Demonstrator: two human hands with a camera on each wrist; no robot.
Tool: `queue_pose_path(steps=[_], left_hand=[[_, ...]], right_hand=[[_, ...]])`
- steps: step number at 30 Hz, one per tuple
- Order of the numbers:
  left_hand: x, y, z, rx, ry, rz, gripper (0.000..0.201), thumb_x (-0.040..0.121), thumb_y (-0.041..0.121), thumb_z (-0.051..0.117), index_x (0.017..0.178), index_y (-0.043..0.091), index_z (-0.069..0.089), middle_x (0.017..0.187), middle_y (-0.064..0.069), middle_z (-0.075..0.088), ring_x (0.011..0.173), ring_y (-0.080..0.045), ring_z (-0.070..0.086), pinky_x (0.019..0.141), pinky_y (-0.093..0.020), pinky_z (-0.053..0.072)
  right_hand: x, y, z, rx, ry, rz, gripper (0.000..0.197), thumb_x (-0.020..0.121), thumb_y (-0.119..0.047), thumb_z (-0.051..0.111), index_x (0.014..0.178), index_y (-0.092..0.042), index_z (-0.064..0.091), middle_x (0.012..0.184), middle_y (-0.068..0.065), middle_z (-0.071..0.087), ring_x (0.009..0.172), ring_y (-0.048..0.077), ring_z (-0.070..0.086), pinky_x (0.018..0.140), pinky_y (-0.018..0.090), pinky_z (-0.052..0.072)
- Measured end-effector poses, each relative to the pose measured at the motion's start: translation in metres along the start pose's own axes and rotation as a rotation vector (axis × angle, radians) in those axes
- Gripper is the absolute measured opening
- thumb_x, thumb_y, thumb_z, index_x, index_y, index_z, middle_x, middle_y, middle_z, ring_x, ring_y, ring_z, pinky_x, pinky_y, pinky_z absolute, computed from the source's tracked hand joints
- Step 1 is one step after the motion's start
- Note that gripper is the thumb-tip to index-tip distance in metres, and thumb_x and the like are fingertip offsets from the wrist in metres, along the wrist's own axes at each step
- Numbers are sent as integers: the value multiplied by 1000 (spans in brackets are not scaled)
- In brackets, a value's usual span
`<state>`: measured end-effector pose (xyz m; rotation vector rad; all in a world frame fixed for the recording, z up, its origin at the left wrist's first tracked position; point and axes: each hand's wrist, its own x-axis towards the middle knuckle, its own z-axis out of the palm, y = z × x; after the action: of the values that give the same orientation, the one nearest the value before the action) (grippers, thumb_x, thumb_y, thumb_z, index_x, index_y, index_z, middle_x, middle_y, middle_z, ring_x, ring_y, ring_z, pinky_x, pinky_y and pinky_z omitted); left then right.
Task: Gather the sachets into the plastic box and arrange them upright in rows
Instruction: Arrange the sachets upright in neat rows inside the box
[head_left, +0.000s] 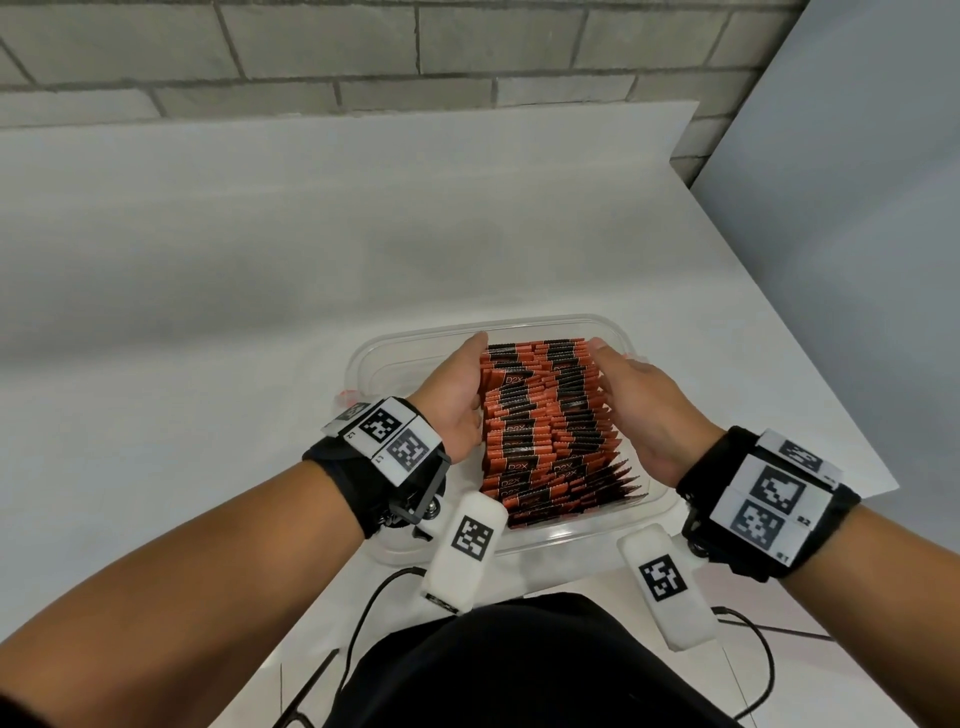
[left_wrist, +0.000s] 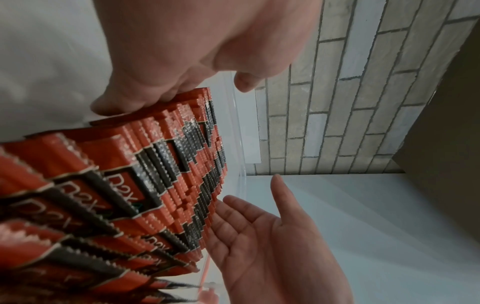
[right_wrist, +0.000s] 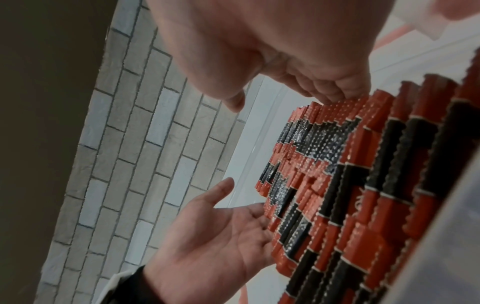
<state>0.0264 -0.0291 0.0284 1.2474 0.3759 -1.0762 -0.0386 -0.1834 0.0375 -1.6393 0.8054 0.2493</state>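
Sachets (head_left: 550, 431) upright in rows inside plastic box (head_left: 618, 332) on white desk (head_left: 208, 312), flanked by left hand (head_left: 457, 395) and right hand (head_left: 644, 405). Left wrist: straight fingers (left_wrist: 145, 96) pressing stack's side. Right wrist: relaxed fingers (right_wrist: 335, 90) touching opposite side.

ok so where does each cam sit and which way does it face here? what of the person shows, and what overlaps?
Head: worn on the head, looks forward and down at the plastic box of sachets; shows both forearms, left hand and right hand.
Left wrist: looks along the left hand across the sachets towards the right hand.
Right wrist: looks along the right hand towards the left hand.
Shared: both wrist views show the sachets, both hands and the brick wall.
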Motion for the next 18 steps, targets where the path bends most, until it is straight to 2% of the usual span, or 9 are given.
queue_pose_path(steps=[2, 4, 8, 11, 15, 18], left_hand=[[-2, 1, 1, -3, -11, -3, 53, 98, 56, 30, 108, 13, 60, 115, -10, 64, 100, -23, 62, 80, -34, 49], [-3, 1, 1, 2, -19, -5, 55, 98, 57, 30, 111, 13, 59, 118, -11, 64, 104, -24, 61, 85, -36, 48], [-4, 3, 2, -6, 3, -6, 49, 100, 53, 30, 92, 14, 58, 100, -8, 65, 92, -21, 62, 78, -33, 48], [-6, 4, 3, -25, -14, -4, 49, 99, 53, 31, 96, 12, 57, 102, -11, 63, 93, -23, 61, 88, -39, 47], [-9, 5, 7, -76, 1, 13, 45, 100, 50, 33, 88, 12, 53, 106, -12, 63, 104, -28, 59, 101, -43, 42], [-12, 6, 9, -123, 22, 26, 43, 101, 47, 36, 81, 11, 49, 97, -10, 62, 103, -28, 59, 104, -44, 40]], right_hand=[[1, -1, 1, -6, -12, -6, 41, 97, -51, 40, 96, -19, 64, 102, -2, 70, 94, 10, 64, 70, 21, 42], [2, -2, 2, -18, -13, -7, 43, 97, -51, 39, 95, -17, 65, 100, -1, 71, 91, 11, 64, 70, 21, 42], [8, -2, 0, 16, -34, 10, 46, 96, -53, 40, 101, -16, 67, 100, 0, 73, 97, 16, 66, 91, 32, 46], [9, -4, 3, -12, -39, 23, 51, 95, -56, 40, 108, -13, 64, 102, 2, 72, 97, 18, 66, 86, 30, 46], [14, -4, 2, -17, -52, 36, 51, 94, -56, 41, 108, -12, 65, 104, 4, 71, 100, 20, 64, 99, 36, 43], [16, -3, 2, -43, -62, 42, 51, 94, -56, 40, 108, -14, 65, 105, 3, 70, 102, 21, 63, 104, 41, 40]])
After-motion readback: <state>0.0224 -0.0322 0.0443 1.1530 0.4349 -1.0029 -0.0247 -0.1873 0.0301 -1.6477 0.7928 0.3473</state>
